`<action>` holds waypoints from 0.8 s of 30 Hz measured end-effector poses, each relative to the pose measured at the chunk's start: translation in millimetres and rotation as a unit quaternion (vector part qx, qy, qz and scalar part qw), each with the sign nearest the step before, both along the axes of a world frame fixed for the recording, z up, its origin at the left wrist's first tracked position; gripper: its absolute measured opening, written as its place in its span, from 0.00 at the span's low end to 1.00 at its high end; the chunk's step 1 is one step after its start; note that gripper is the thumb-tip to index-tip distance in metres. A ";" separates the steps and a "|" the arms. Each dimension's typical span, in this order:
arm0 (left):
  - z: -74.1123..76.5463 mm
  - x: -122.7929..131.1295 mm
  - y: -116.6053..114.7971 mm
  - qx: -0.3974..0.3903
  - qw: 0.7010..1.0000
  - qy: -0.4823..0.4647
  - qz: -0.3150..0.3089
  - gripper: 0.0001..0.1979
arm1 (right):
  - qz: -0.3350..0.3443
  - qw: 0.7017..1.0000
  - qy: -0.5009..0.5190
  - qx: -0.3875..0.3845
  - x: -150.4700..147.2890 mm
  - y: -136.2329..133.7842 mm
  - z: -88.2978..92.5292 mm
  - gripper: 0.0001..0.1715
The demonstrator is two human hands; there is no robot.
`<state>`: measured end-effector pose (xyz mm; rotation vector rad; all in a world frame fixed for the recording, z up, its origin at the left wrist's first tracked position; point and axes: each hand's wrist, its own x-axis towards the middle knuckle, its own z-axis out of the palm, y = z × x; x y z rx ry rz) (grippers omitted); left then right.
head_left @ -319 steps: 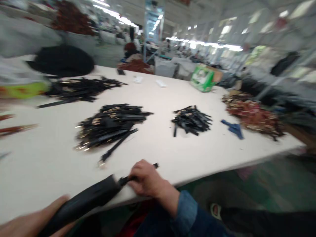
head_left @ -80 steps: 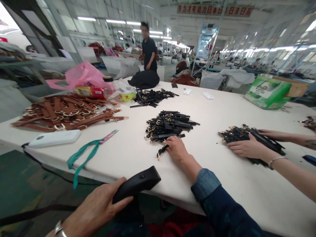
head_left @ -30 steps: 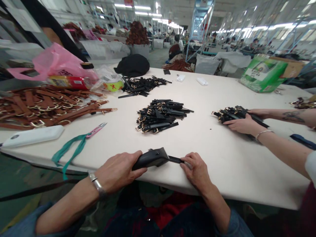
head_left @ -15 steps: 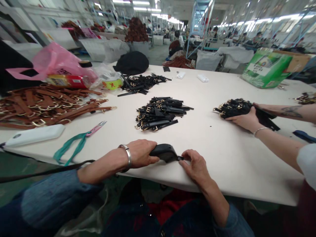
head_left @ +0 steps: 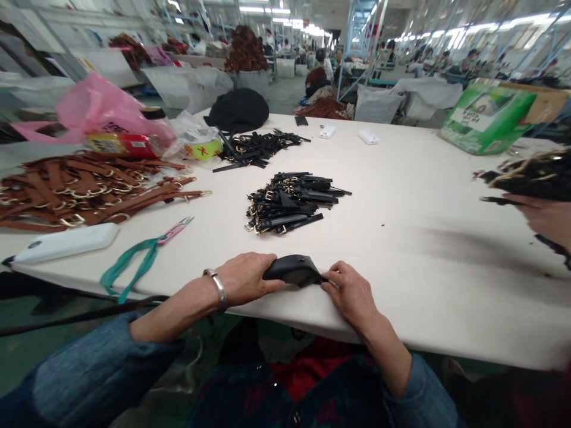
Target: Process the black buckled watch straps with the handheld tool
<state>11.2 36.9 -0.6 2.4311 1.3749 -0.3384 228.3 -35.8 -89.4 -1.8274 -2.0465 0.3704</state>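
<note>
A dark, smooth, curved black piece [head_left: 294, 269] is between my hands near the table's front edge. It is broad in the middle and narrows to a thin tip on the right; its exact kind is unclear. My left hand [head_left: 250, 276] wraps round its left end, with a silver bangle on the wrist. Thumb and fingers of my right hand [head_left: 350, 291] pinch the thin tip. Beyond my hands lies a pile of short black straps [head_left: 289, 202] with gold buckles. A long dark band [head_left: 84, 315] runs off left beneath my left forearm; whether it joins the held piece is hidden.
On the left are thread snips [head_left: 173, 230] with a teal ribbon, a white case [head_left: 66, 242] and brown straps [head_left: 80, 187]. More black straps [head_left: 263, 145] lie behind, near a black cap [head_left: 238, 110]. A co-worker's hand [head_left: 544, 217] holds a black bundle at right. A green box [head_left: 486, 116] stands behind.
The co-worker's hands have lifted the black strap bundle off the table and moved it to the right edge. My hands and the curved piece have shifted slightly left and up in view.
</note>
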 end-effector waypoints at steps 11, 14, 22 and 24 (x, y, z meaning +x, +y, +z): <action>5.3 -39.4 -23.5 0.003 0.998 -0.045 0.050 0.18 | -0.030 0.993 0.030 -0.110 1.3 11.1 11.2 0.15; -2.4 -31.4 -31.2 0.000 0.999 -0.031 0.033 0.16 | -0.049 0.987 0.035 -0.148 2.1 17.3 12.5 0.15; -19.2 -4.3 -39.3 0.009 1.000 -0.023 -0.011 0.14 | -0.057 0.976 0.080 -0.195 3.6 23.3 8.5 0.16; -19.4 -6.4 -37.1 0.012 1.000 -0.012 0.005 0.14 | -0.052 0.971 0.097 -0.210 5.1 24.3 7.3 0.17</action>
